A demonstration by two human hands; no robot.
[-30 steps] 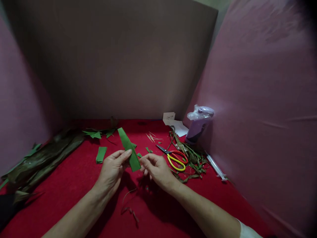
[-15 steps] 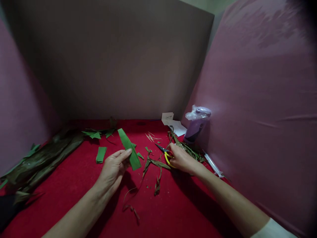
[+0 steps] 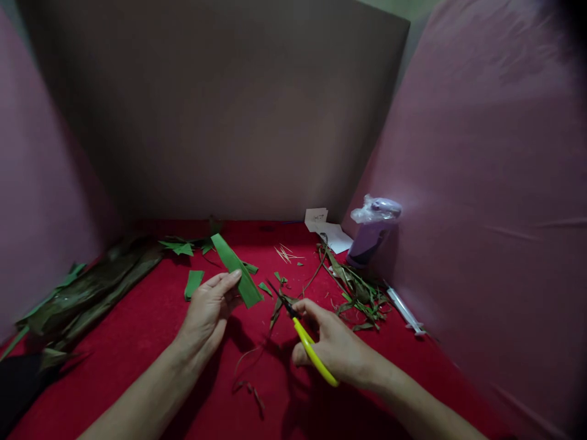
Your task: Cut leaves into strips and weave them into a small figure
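A broad green leaf strip (image 3: 247, 286) slants upward to the left, pinched near its middle by my left hand (image 3: 208, 311). To its right, my right hand (image 3: 332, 342) grips scissors with yellow handles (image 3: 314, 354). Their dark blades point up and left, a short way from the strip's lower end and not touching it. Behind my left hand lies a short green leaf piece (image 3: 193, 283) on the red cloth (image 3: 137, 342). Small green scraps (image 3: 265, 288) and part of a dried leaf lie around the blades.
Long brown leaves (image 3: 96, 290) lie at the left. Thin wooden sticks (image 3: 288, 253) and white papers (image 3: 334, 237) are at the back. On the right stand a purple bottle (image 3: 367, 241), a heap of leaf strips (image 3: 362, 290) and a syringe (image 3: 404, 310). Pink and grey walls surround the cloth.
My right hand has come toward me with the scissors, which now show their full yellow handle and point up and left. My left hand still holds the strip. The view has shifted slightly.
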